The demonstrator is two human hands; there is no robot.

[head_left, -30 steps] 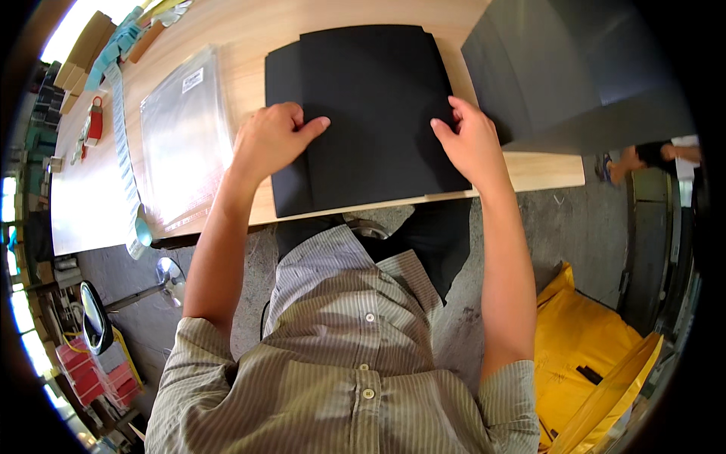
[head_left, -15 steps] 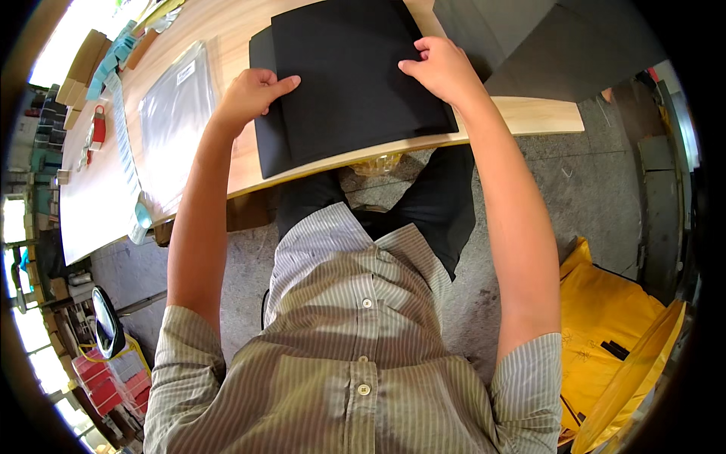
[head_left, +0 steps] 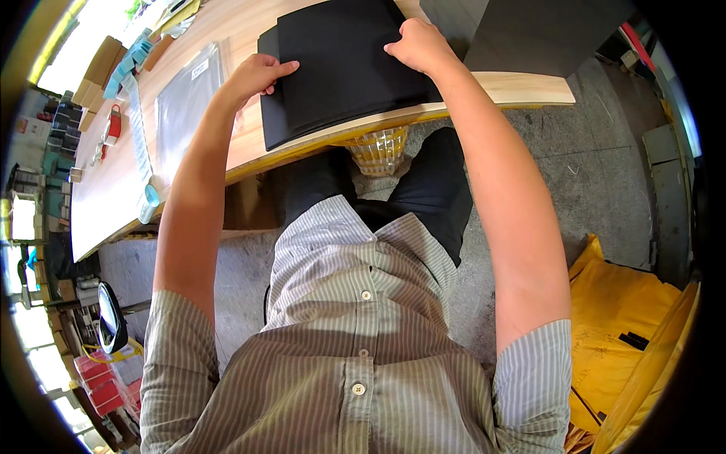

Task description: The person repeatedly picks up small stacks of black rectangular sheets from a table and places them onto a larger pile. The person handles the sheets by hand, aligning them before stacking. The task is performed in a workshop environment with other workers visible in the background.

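Note:
A stack of flat black sheets (head_left: 344, 72) lies at the table's near edge, with a lower layer showing along its left side. I cannot tell if it is card or cloth. At its left edge, my left hand (head_left: 261, 74) is closed, thumb stretched over the top and fingers curled under. My right hand (head_left: 417, 45) pinches the right edge, thumb on the upper face and the other fingers bent and partly hidden.
Left on the wooden table (head_left: 234, 151) lie clear plastic bags (head_left: 189, 98), a pale blue tape strip (head_left: 138, 129), a red-handled tool (head_left: 113, 125) and cardboard boxes (head_left: 102, 64). Dark panels (head_left: 537, 38) stand at the right. A basket (head_left: 378, 151) sits below; a yellow bag (head_left: 620, 325) lies right.
My view has shifted, so the table sits higher and more of the basket shows. My right hand's fingers have drawn in at the sheets' edge. The left hand keeps its place.

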